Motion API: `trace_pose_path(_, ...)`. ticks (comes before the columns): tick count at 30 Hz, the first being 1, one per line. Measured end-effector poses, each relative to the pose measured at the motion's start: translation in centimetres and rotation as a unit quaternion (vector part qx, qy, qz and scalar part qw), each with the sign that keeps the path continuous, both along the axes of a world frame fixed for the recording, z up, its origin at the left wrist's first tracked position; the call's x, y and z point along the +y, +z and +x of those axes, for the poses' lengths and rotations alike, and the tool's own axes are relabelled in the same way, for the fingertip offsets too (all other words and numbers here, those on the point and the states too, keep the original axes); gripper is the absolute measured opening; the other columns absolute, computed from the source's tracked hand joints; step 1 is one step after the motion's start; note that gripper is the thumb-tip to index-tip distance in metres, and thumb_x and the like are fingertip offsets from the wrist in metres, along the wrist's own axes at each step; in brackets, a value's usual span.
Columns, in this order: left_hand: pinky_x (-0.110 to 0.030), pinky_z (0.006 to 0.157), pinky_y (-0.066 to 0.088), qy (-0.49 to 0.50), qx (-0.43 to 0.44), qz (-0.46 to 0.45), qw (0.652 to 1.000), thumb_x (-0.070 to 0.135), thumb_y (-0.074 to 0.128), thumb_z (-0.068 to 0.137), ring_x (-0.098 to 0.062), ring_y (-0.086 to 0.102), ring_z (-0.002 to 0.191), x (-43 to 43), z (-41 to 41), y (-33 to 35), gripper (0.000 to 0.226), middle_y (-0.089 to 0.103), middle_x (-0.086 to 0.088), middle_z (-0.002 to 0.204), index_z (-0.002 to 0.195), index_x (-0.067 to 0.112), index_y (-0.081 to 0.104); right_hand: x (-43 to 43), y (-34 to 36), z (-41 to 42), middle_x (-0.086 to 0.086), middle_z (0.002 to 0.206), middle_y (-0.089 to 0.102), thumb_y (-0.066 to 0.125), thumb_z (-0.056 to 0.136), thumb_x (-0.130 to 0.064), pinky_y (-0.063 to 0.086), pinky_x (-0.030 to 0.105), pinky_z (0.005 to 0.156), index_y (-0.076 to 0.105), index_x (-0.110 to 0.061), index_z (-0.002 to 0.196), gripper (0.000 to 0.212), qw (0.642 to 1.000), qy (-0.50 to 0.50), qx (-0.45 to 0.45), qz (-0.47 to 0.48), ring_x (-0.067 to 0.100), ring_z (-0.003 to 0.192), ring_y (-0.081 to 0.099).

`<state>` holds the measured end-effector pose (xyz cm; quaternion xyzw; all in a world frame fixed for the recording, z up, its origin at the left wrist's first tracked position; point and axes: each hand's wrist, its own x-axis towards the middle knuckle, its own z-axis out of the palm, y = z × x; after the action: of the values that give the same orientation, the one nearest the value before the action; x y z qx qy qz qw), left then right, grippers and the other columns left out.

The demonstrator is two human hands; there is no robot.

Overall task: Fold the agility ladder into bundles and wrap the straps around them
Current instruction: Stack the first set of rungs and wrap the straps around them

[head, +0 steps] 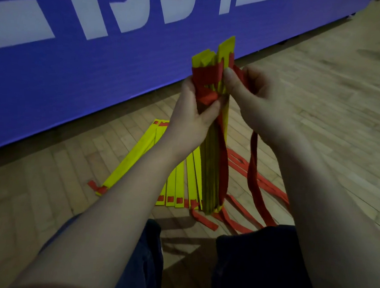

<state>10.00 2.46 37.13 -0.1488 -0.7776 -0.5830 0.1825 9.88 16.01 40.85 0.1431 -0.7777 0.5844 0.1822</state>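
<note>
A bundle of yellow ladder rungs stands upright on the wooden floor, its lower end between my knees. My left hand grips the bundle near its top, the thumb pressing a red strap that runs around the rungs. My right hand pinches the same strap at the bundle's right side. From that hand a loose length of red strap hangs down to the floor. More yellow rungs lie flat on the floor behind the bundle, with red strap ends showing.
A blue banner wall with large white letters runs along the back. Loose red straps trail over the wooden floor to the right of the bundle. My dark trouser legs fill the lower edge.
</note>
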Motion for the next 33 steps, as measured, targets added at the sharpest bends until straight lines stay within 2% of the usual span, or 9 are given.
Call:
trace_pose_path(3, -0.040, 0.090, 0.054, 0.083, 0.082, -0.108, 0.987, 0.034, 0.068, 0.081, -0.015, 0.062, 0.097, -0.1, -0.1, 0.7, 0.037, 0.061, 0.002, 0.102, 0.110, 0.023, 0.049, 0.2, 0.4, 0.4, -0.010, 0.057, 0.037, 0.062, 0.084, -0.039, 0.029, 0.025, 0.052, 0.052, -0.009, 0.071, 0.034, 0.990, -0.070, 0.019, 0.121, 0.002, 0.054, 0.038)
trace_pose_path(5, -0.033, 0.082, 0.055, 0.140, 0.058, -0.086, 0.985, 0.028, 0.059, 0.088, -0.018, 0.063, 0.092, 0.1, -0.2, 0.8, 0.014, 0.064, 0.000, 0.092, 0.099, 0.021, 0.056, 0.2, 0.6, 0.5, -0.007, 0.060, 0.045, 0.063, 0.073, -0.051, 0.033, 0.032, 0.054, 0.057, -0.013, 0.077, 0.038, 0.979, -0.066, 0.003, 0.190, 0.009, 0.057, 0.045)
trace_pose_path(8, -0.029, 0.089, 0.050, 0.149, 0.098, -0.162, 0.971, 0.028, 0.051, 0.077, -0.025, 0.061, 0.105, 0.2, 0.2, 0.1, 0.037, 0.064, -0.005, 0.109, 0.113, 0.019, 0.058, -0.4, 0.5, 0.2, -0.005, 0.070, 0.058, 0.063, 0.065, -0.076, 0.046, 0.042, 0.060, 0.062, -0.023, 0.087, 0.057, 0.970, -0.023, -0.007, 0.242, 0.014, 0.066, 0.057)
trace_pose_path(11, -0.029, 0.080, 0.051, 0.122, 0.048, -0.032, 0.991, 0.022, 0.060, 0.073, -0.019, 0.060, 0.097, -0.1, 0.2, 0.0, 0.034, 0.060, -0.005, 0.106, 0.107, 0.018, 0.054, -0.5, 0.1, -0.1, -0.010, 0.076, 0.060, 0.064, 0.066, -0.079, 0.051, 0.045, 0.065, 0.062, -0.027, 0.097, 0.061, 0.974, 0.001, 0.008, 0.228, 0.010, 0.070, 0.059)
trace_pose_path(16, -0.022, 0.067, 0.046, 0.115, 0.057, 0.002, 0.992, 0.026, 0.076, 0.066, -0.014, 0.059, 0.087, -0.5, 0.4, 0.4, 0.046, 0.058, -0.004, 0.099, 0.091, 0.034, 0.039, -0.4, 0.0, 0.2, -0.020, 0.061, 0.052, 0.080, 0.074, -0.046, 0.033, 0.013, 0.056, 0.062, -0.023, 0.091, 0.034, 0.984, 0.056, 0.057, 0.157, -0.002, 0.057, 0.047)
trace_pose_path(21, -0.047, 0.077, 0.055, 0.074, 0.032, -0.017, 0.997, 0.044, 0.080, 0.055, -0.025, 0.062, 0.100, -0.3, 0.1, 0.0, 0.062, 0.057, -0.010, 0.109, 0.091, 0.046, 0.029, 0.3, -0.4, -0.2, -0.013, 0.076, 0.060, 0.077, 0.072, -0.047, 0.041, 0.023, 0.065, 0.069, -0.013, 0.103, 0.046, 0.986, 0.109, 0.039, 0.122, 0.000, 0.070, 0.054)
trace_pose_path(25, -0.033, 0.086, 0.055, -0.062, -0.083, -0.023, 0.994, 0.039, 0.090, 0.054, -0.017, 0.061, 0.112, -1.0, 0.6, 0.1, 0.080, 0.056, -0.003, 0.124, 0.108, 0.028, 0.032, 1.2, -0.9, -0.6, -0.002, 0.087, 0.070, 0.078, 0.074, -0.039, 0.053, 0.036, 0.074, 0.070, -0.016, 0.101, 0.037, 0.988, 0.140, -0.030, 0.064, 0.017, 0.081, 0.066)
trace_pose_path(31, -0.032, 0.074, 0.053, -0.254, -0.193, 0.136, 0.938, 0.016, 0.068, 0.078, -0.014, 0.066, 0.088, -2.8, 0.7, 1.8, 0.034, 0.059, -0.005, 0.105, 0.103, 0.023, 0.046, 2.9, -0.6, -0.6, 0.015, 0.115, 0.063, 0.076, 0.070, -0.056, 0.054, 0.036, 0.089, 0.059, 0.000, 0.121, 0.078, 0.969, 0.238, -0.070, -0.002, 0.028, 0.106, 0.063)
trace_pose_path(33, -0.030, 0.072, 0.054, -0.284, -0.198, 0.143, 0.927, 0.014, 0.075, 0.081, -0.013, 0.067, 0.087, -3.1, 0.7, 1.7, 0.039, 0.063, -0.004, 0.104, 0.105, 0.020, 0.045, 3.1, -0.1, -0.4, 0.014, 0.116, 0.061, 0.075, 0.073, -0.052, 0.053, 0.031, 0.087, 0.056, -0.003, 0.124, 0.074, 0.964, 0.258, -0.066, -0.010, 0.023, 0.107, 0.063)
